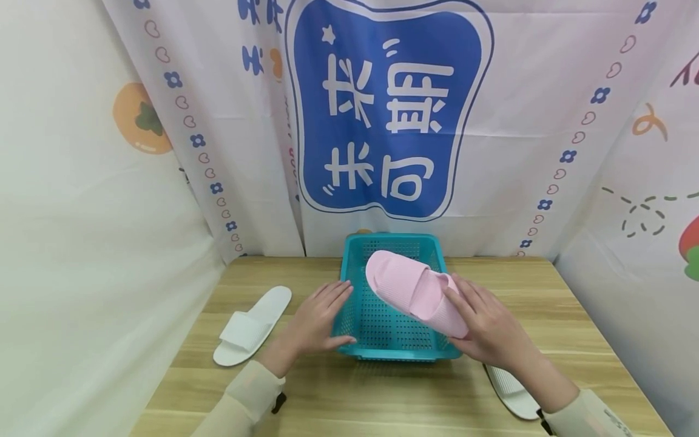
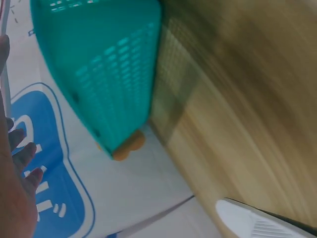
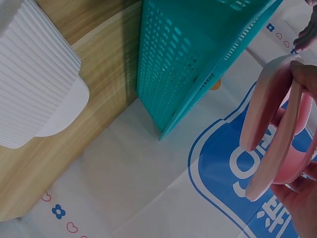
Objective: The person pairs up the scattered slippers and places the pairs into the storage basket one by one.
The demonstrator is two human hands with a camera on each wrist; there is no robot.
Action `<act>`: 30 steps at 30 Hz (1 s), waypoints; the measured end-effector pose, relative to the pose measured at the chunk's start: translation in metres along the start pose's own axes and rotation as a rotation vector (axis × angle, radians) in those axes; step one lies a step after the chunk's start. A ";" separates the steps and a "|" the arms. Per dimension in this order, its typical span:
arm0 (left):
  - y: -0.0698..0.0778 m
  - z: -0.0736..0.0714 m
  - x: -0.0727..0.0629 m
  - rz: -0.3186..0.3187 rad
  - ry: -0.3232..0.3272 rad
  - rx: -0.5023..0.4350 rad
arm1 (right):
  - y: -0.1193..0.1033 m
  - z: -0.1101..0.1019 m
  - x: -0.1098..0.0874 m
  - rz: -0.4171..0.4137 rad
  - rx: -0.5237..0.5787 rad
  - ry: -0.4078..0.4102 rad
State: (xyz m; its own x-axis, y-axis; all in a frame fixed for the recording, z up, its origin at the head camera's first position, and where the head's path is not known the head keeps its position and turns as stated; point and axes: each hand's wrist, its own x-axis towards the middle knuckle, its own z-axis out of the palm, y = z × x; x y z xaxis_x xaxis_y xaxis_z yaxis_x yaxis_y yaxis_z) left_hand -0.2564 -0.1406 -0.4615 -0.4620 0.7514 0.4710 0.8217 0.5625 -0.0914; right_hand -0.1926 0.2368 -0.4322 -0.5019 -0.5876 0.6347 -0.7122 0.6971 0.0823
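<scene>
As right hand grips, ribbed slippers; perforated basket

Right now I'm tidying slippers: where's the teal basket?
In the head view, the teal basket sits centrally, between the left hand and the right hand.

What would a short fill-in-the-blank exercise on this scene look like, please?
1. The footwear in the right hand is coloured ____.
2. The white slipper seen whole in the head view lies on the person's ____ side.
3. The other white slipper, partly hidden there, lies on the person's ____ side.

Missing words: pink; left; right.
</scene>
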 end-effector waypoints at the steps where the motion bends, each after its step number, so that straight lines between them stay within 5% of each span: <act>1: -0.001 0.001 -0.002 -0.007 -0.005 0.000 | 0.000 0.000 0.000 0.004 -0.002 -0.004; 10: -0.009 0.015 -0.015 -0.068 -0.041 -0.006 | 0.001 0.002 0.003 0.060 -0.018 -0.060; 21: -0.017 0.023 -0.025 -0.069 -0.032 -0.034 | 0.000 0.007 0.007 0.118 -0.048 -0.068; 30: -0.017 0.026 -0.028 -0.103 -0.095 -0.029 | 0.004 0.014 0.011 0.121 -0.053 -0.059</act>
State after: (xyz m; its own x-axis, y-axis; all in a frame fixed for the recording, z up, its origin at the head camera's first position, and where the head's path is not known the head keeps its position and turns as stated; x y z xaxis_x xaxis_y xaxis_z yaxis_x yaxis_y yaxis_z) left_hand -0.2662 -0.1623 -0.4954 -0.5730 0.7201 0.3913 0.7769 0.6293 -0.0206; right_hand -0.2082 0.2272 -0.4356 -0.6119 -0.5198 0.5962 -0.6185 0.7843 0.0490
